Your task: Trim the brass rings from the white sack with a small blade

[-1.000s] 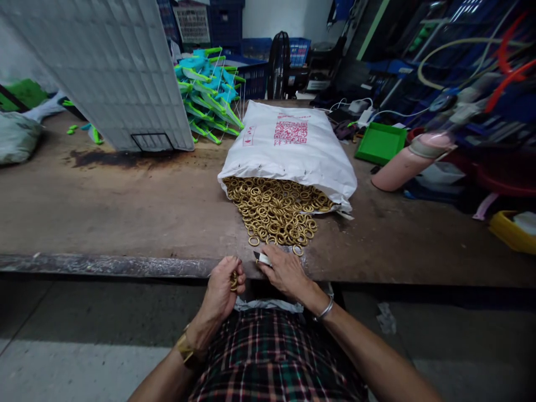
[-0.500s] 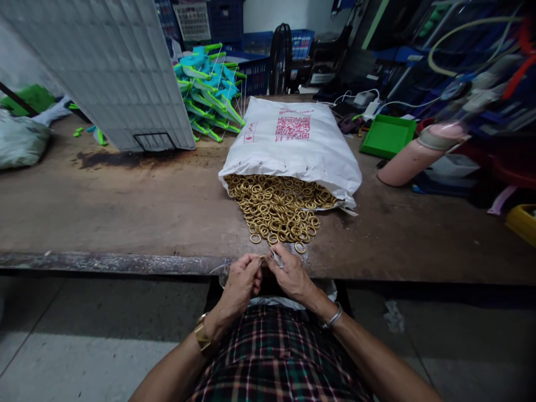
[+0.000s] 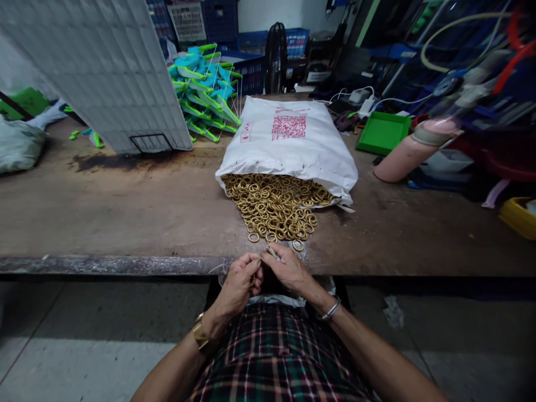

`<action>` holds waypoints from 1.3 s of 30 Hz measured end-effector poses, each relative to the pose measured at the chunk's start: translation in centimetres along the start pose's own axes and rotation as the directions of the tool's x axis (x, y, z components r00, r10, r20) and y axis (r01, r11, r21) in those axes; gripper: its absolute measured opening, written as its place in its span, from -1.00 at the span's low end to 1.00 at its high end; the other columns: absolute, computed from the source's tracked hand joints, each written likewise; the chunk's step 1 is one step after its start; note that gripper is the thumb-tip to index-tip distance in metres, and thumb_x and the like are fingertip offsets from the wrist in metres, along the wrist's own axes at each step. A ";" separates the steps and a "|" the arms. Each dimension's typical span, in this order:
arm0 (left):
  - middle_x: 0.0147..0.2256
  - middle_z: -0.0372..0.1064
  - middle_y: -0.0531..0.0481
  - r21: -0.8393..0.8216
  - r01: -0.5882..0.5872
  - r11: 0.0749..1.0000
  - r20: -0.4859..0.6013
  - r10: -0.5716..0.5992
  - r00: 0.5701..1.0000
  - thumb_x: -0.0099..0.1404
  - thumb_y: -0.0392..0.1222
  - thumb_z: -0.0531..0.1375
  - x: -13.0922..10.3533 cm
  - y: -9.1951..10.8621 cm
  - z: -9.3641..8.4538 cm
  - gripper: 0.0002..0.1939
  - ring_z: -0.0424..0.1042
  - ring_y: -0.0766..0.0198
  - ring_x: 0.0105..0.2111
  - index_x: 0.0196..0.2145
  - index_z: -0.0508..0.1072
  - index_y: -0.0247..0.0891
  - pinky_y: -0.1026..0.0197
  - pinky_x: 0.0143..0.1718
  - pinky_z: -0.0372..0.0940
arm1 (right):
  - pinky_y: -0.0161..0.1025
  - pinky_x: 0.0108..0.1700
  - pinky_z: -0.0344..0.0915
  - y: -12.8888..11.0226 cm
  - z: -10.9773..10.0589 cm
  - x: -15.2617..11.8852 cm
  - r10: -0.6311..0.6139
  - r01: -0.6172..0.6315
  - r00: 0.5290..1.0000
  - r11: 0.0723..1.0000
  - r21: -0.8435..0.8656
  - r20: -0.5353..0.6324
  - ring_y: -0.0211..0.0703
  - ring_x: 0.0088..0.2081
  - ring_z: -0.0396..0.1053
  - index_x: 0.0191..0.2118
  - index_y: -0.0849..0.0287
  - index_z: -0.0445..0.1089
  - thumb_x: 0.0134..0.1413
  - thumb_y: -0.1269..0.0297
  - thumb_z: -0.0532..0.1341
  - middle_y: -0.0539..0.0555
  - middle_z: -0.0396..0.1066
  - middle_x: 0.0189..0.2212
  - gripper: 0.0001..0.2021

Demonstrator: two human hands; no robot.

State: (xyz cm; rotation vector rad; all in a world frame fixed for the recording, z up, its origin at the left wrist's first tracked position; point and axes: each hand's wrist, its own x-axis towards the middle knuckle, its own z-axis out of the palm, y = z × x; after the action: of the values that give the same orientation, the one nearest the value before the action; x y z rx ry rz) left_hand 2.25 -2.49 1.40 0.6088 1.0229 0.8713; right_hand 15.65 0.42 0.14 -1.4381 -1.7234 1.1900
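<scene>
Many rings (image 3: 274,212) lay before the sack (image 3: 312,153), likely for easy reach; the right hand (image 3: 290,271) clamped a tool (image 3: 273,253), the left hand (image 3: 239,281) gripped what seemed rings.

From where I stand, a pale wall (image 3: 288,14) rises behind the long brown table (image 3: 125,212), blue crates (image 3: 220,22) too; the grey floor (image 3: 96,363) in front of it lies part shadowed, part lit

Dim, cool light, shadow beneath the table (image 3: 104,223), blurred right side.
</scene>
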 end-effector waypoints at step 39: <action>-0.51 0.24 0.07 -0.177 -0.045 0.983 0.098 0.063 0.993 0.14 -0.01 0.17 -1.8 1.0 -0.6 -0.72 0.11 0.51 -0.67 -0.47 0.28 -0.30 0.42 -0.72 -0.03 | -0.30 -0.43 0.00 -1.0 0.8 0.8 -0.058 0.102 0.995 0.689 -0.717 0.086 -0.17 -0.37 0.36 -0.13 0.20 0.21 0.05 0.40 -0.01 0.12 0.44 -0.36 -0.76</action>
State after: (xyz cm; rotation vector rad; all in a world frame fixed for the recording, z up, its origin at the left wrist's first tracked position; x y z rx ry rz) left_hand 0.96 -3.45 2.75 0.5291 0.8297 0.9562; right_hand 14.32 0.98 0.63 -1.7290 -2.4269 0.4826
